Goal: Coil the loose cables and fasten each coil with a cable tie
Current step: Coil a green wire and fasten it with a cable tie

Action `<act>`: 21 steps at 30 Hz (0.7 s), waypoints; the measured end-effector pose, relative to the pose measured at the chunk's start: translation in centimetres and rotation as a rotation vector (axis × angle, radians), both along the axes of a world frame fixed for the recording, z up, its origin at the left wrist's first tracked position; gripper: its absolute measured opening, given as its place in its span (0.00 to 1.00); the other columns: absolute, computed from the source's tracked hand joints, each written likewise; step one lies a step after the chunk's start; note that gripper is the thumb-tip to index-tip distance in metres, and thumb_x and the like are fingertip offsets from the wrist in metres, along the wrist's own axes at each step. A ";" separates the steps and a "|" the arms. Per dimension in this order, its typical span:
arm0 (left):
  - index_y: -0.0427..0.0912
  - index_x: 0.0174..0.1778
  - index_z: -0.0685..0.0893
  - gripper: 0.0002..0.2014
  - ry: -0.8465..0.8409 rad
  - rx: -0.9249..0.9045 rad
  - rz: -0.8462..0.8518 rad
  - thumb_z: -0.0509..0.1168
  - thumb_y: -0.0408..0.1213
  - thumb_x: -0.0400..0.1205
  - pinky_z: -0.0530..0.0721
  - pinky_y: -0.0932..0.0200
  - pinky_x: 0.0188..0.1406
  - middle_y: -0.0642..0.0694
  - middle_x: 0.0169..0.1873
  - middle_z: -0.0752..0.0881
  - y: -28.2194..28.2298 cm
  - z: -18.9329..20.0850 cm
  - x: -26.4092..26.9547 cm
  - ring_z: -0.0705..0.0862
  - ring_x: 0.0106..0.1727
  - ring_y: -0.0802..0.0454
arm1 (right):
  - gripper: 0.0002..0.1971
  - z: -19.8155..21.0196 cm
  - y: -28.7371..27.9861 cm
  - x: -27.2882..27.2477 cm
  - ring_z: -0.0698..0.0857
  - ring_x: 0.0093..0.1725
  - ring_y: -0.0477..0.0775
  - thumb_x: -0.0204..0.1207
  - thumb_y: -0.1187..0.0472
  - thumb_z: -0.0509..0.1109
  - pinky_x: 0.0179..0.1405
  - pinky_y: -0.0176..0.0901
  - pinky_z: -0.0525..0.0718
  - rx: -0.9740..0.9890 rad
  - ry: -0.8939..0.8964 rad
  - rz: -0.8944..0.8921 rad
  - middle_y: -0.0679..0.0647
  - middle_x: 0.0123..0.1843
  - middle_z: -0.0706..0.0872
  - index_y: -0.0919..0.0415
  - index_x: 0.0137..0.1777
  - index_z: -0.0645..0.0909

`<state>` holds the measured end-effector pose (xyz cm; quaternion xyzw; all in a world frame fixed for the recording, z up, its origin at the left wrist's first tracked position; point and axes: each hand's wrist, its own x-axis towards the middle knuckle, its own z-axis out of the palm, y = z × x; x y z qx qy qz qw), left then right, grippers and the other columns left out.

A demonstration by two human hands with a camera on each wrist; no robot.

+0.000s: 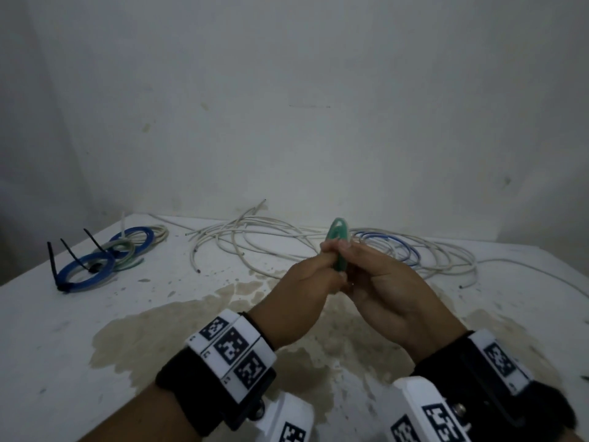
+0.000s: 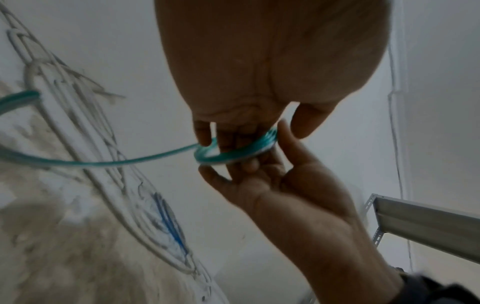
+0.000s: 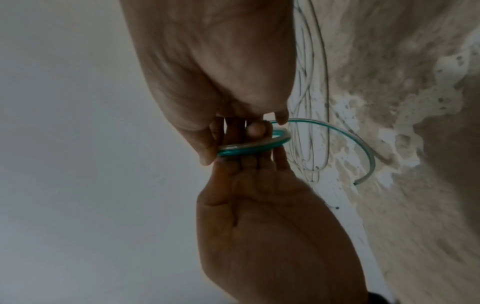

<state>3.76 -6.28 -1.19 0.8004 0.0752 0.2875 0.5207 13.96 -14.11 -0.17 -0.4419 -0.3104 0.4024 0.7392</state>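
Both hands hold a small green cable coil (image 1: 338, 232) upright above the middle of the table. My left hand (image 1: 330, 258) pinches the coil's near side, and my right hand (image 1: 349, 252) grips it from the right. In the left wrist view my left-hand fingers (image 2: 205, 135) pass through the green coil (image 2: 233, 152), and a loose green tail (image 2: 103, 162) trails off to the left. The right wrist view has the right hand (image 3: 241, 131) curled round the coil (image 3: 254, 146), and a short free end (image 3: 363, 152) curves away to the right.
Blue and green tied coils (image 1: 84, 272) with black cable ties (image 1: 52, 263) sticking up lie at the table's far left. Loose white cables (image 1: 271, 240) and a blue cable (image 1: 404, 247) sprawl behind the hands. The white table (image 1: 191, 314) is stained. A metal shelf (image 2: 426, 222) stands to the right.
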 end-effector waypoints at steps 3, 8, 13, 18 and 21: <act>0.45 0.41 0.86 0.09 -0.066 0.349 0.407 0.60 0.40 0.77 0.77 0.72 0.42 0.50 0.39 0.86 1.8 0.6 -1.0 0.81 0.42 0.62 | 0.09 0.9 -0.9 0.8 0.87 0.43 0.54 0.68 0.61 0.68 0.51 0.45 0.87 0.066 0.023 0.036 0.59 0.41 0.88 0.65 0.39 0.87; 0.59 0.61 0.76 0.15 -0.197 0.206 0.331 0.57 0.44 0.79 0.73 0.74 0.59 0.62 0.59 0.79 3.4 2.5 -0.6 0.76 0.61 0.67 | 0.10 2.9 -2.2 0.0 0.82 0.30 0.49 0.70 0.57 0.65 0.34 0.39 0.84 -0.033 -0.315 0.132 0.55 0.36 0.88 0.65 0.41 0.82; 0.49 0.44 0.83 0.14 -0.207 0.163 0.145 0.53 0.43 0.86 0.77 0.70 0.49 0.57 0.41 0.85 3.4 3.6 0.4 0.82 0.45 0.63 | 0.10 3.5 -2.5 -1.4 0.73 0.24 0.46 0.76 0.57 0.60 0.28 0.40 0.77 0.042 -0.261 0.232 0.54 0.31 0.83 0.65 0.44 0.76; 0.40 0.36 0.74 0.19 -0.267 0.075 0.173 0.51 0.50 0.85 0.72 0.51 0.34 0.48 0.28 0.73 2.6 2.3 1.3 0.71 0.30 0.52 | 0.16 3.5 -2.3 -1.5 0.65 0.21 0.45 0.81 0.55 0.54 0.23 0.38 0.73 0.103 0.056 0.249 0.50 0.24 0.68 0.66 0.47 0.78; 0.45 0.46 0.76 0.14 -0.264 0.099 0.190 0.50 0.50 0.85 0.70 0.50 0.30 0.50 0.27 0.72 3.1 1.4 1.2 0.69 0.29 0.52 | 0.13 4.0 -2.4 -0.7 0.66 0.21 0.45 0.80 0.57 0.54 0.22 0.36 0.71 0.150 0.170 0.221 0.48 0.24 0.69 0.65 0.49 0.77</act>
